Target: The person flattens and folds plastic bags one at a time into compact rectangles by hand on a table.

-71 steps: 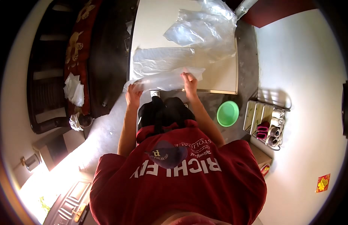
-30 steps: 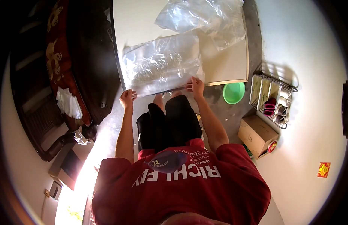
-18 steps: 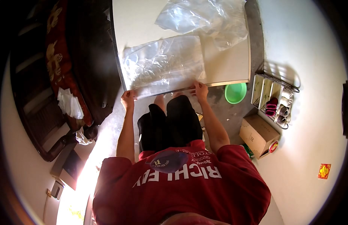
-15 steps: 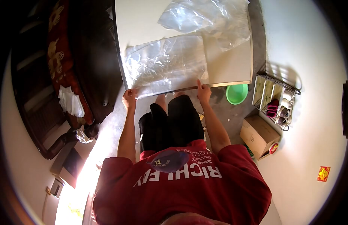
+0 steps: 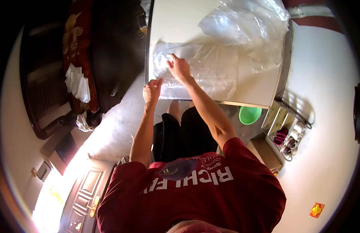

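A clear plastic bag (image 5: 215, 72) lies flat along the near part of the pale tabletop (image 5: 253, 91). My left hand (image 5: 152, 91) is at the bag's left edge, fingers pinched together on the plastic. Over the left part of the same bag, my right hand (image 5: 180, 70) reaches in with finger and thumb bent and slightly apart; nothing shows between them. A crumpled pile of clear plastic bags (image 5: 246, 33) rests farther back to the right, touching the flat one's far side.
On the floor right of the table stand a green basin (image 5: 250, 115), a shoe rack (image 5: 282, 128) and a cardboard box (image 5: 265, 153). A dark wooden bench (image 5: 44, 85) with white papers (image 5: 78, 83) is at left. A door (image 5: 85, 190) stands behind left.
My right hand has left the table's front edge and moved up and left over the bag. My left hand has shifted to the bag's left side. The view has turned somewhat.
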{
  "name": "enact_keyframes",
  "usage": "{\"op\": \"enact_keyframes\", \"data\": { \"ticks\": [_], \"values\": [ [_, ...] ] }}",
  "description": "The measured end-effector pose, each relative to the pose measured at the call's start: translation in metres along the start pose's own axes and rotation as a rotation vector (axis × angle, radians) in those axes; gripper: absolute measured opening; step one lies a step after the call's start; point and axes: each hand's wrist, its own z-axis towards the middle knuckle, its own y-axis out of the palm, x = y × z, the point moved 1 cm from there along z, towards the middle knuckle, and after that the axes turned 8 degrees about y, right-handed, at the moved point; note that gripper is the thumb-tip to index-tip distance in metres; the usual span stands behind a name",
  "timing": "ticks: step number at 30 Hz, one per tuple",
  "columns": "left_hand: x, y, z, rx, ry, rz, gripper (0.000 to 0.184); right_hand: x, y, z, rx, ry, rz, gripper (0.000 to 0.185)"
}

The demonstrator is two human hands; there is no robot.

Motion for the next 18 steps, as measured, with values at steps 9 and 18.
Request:
{"op": "enact_keyframes", "data": {
  "ticks": [9, 18],
  "values": [
    [-0.005, 0.009, -0.022, -0.037, 0.140, -0.086, 0.022, 0.004, 0.010, 0.048, -0.006, -0.184, -0.222, 0.021],
    [-0.021, 0.013, -0.027, 0.049, 0.080, -0.257, 0.020, 0.000, 0.006, 0.055, -0.057, 0.008, 0.051, 0.011]
  ]
}}
